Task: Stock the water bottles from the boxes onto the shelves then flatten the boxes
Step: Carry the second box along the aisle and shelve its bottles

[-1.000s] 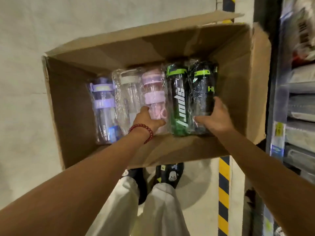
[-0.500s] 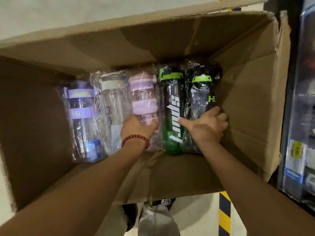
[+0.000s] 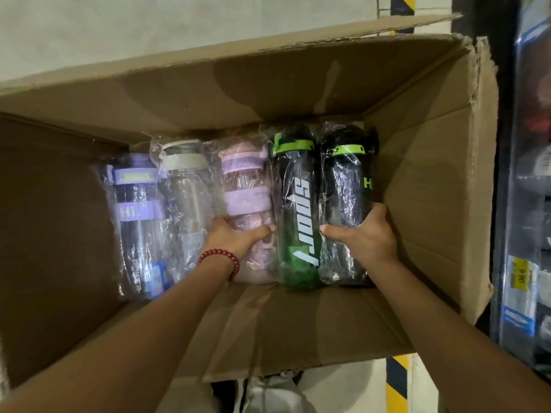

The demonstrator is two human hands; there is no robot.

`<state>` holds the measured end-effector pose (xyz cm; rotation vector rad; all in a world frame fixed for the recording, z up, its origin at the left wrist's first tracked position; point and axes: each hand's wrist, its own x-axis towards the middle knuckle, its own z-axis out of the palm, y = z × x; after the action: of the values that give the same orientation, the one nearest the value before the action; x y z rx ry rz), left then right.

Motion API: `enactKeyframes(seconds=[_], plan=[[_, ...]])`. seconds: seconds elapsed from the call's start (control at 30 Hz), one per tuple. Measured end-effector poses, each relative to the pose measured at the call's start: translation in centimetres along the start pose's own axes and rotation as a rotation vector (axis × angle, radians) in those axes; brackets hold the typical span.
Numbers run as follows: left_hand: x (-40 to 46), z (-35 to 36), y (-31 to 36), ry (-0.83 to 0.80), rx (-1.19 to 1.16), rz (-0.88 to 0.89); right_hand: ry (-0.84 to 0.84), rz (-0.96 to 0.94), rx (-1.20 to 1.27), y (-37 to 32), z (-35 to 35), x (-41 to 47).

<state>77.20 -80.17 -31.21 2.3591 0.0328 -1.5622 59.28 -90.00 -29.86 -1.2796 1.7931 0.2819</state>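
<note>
An open cardboard box (image 3: 417,180) holds several plastic-wrapped water bottles lying side by side. From the left: a purple-banded bottle (image 3: 137,222), a clear bottle with a white lid (image 3: 186,192), a pink bottle (image 3: 246,186), a black and green "sport" bottle (image 3: 295,204), and a black bottle with a green lid (image 3: 347,180). My left hand (image 3: 235,238), with a red bead bracelet on the wrist, grips the lower part of the pink bottle. My right hand (image 3: 362,236) grips the black bottle at the right end.
Dark store shelves (image 3: 524,204) with packaged goods and price tags stand close on the right. The box sits on a pale floor (image 3: 119,28) with yellow-black hazard tape (image 3: 398,383). My feet and light trousers show below the box's near flap.
The view has moved closer over the box. My right hand has closed round the rightmost black bottle, and my left hand has settled round the pink one. The bottles have stayed in place.
</note>
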Motion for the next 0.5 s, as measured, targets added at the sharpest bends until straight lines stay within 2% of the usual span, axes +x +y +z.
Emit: enactKeyframes(seconds=[0.13, 0.2, 0.5], plan=[[-0.8, 0.1, 0.3, -0.059, -0.092, -0.022, -0.091, 0.03, 0.07, -0.1, -1.3, 0.4], [-1.1, 0.3, 0.1, -0.024, -0.166, -0.045, -0.117, 0.044, 0.075, -0.1, -1.5, -0.1], [-5.0, -3.1, -0.2, 0.042, -0.256, -0.04, -0.061, 0.111, 0.156, -0.9, -1.3, -6.4]])
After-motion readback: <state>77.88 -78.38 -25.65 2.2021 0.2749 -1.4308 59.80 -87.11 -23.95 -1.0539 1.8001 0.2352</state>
